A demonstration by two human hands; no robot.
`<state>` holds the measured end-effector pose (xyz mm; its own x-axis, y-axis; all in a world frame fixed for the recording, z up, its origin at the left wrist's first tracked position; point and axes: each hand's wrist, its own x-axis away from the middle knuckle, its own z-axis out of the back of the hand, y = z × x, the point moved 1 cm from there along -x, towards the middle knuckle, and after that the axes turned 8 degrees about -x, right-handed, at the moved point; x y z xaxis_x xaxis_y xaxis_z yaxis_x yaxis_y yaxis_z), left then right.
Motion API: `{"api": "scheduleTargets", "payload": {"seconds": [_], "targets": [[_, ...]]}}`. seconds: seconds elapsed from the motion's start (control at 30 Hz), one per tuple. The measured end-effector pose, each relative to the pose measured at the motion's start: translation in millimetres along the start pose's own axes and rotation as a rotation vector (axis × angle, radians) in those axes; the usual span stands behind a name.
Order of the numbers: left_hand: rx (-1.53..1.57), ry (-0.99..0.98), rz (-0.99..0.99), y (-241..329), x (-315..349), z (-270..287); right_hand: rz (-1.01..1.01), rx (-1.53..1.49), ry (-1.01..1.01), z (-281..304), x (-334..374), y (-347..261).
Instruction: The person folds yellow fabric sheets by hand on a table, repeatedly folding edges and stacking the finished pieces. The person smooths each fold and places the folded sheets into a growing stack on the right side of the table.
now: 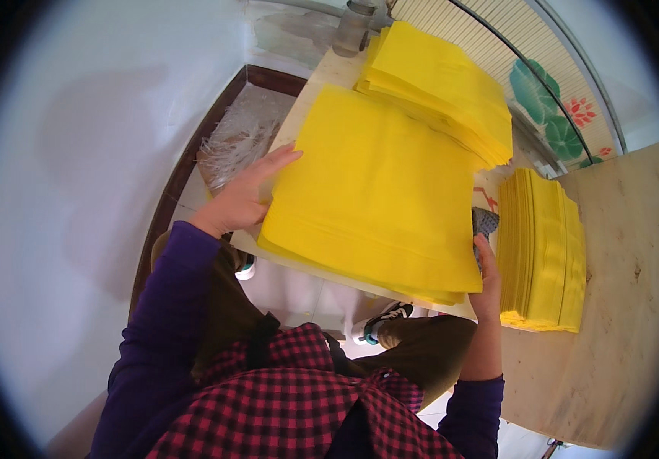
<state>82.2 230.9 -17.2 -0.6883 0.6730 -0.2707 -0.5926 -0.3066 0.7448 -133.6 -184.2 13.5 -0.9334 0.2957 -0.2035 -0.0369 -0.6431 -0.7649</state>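
Note:
In front of me lies a pile of flat yellow cloth-like sheets (375,191), its near edges slightly fanned. My left hand (241,195) rests against the pile's left edge, with fingers stretched out and apart; some fingertips are partly hidden at the edge. Along the right edge, near the front corner, my right hand (487,279) touches the sheets with its visible fingers pointing up and away from me. Its other fingers are hidden. A small patterned grey cloth-like thing (484,222) shows beside the pile, just beyond the right hand.
Another yellow stack (444,84) lies behind the pile, and a thick folded yellow stack (543,249) stands at the right on a wooden tabletop (620,306). A translucent bottle (354,29) is at the back. Shredded clear plastic (245,130) lies left of the table.

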Motion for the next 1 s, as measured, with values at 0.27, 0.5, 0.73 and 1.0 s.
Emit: {"api": "scheduleTargets", "payload": {"seconds": [0.27,0.5,0.73,1.0], "targets": [[0.147,-0.078,-0.003,-6,0,-11,-0.227,-0.338,-0.007,-10,1,4],[0.073,-0.02,-0.085,-8,-4,-19,-0.208,-0.366,0.005,-16,2,2],[0.074,0.019,0.031,-10,-2,-23,-0.199,-0.404,0.021,-19,5,4],[-0.01,-0.007,-0.027,-12,-6,-26,-0.18,-0.345,0.026,-17,4,4]]}}
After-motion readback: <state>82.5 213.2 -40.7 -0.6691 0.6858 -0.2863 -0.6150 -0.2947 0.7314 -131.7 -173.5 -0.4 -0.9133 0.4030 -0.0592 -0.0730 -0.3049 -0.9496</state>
